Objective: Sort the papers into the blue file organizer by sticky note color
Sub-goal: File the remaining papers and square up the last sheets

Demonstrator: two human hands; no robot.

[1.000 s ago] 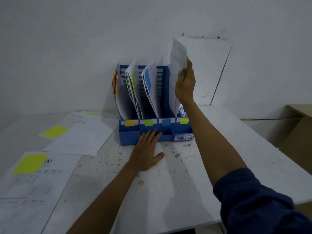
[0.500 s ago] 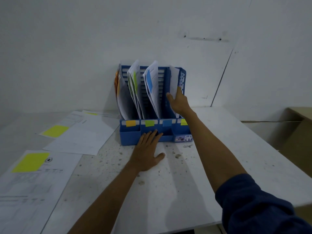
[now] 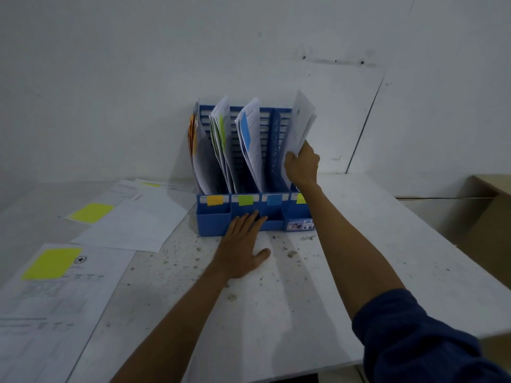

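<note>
Mid-frame, the right hand [image 3: 302, 167] gripped papers [image 3: 300, 125] at the rightmost slot of the blue file organizer [image 3: 213, 219]; the left hand [image 3: 240, 252] lay flat, fingers straight, on the worktop [image 3: 359, 244].

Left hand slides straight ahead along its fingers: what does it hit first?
The blue file organizer's low front wall, below the green label. The left hand's fingertips look right at it; contact unclear.

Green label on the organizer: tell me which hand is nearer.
Left. The left hand lies flat on the table below the green label, fingertips at the organizer base. The right hand is higher, at the rightmost slot, gripping papers.
</note>
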